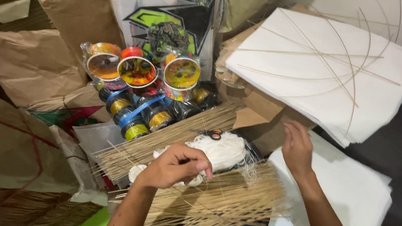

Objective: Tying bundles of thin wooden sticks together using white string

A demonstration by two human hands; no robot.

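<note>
Picking from the head view: left hand has fingers curled shut, apparently pinching one thin stick off the bundle of bamboo sticks beneath it. Right hand rests flat and open on the white paper sheet. Judgement: selection stage; separating a single stick demands care.

hands – 2 | stick bundles – 2 | paper stacks – 2
</note>
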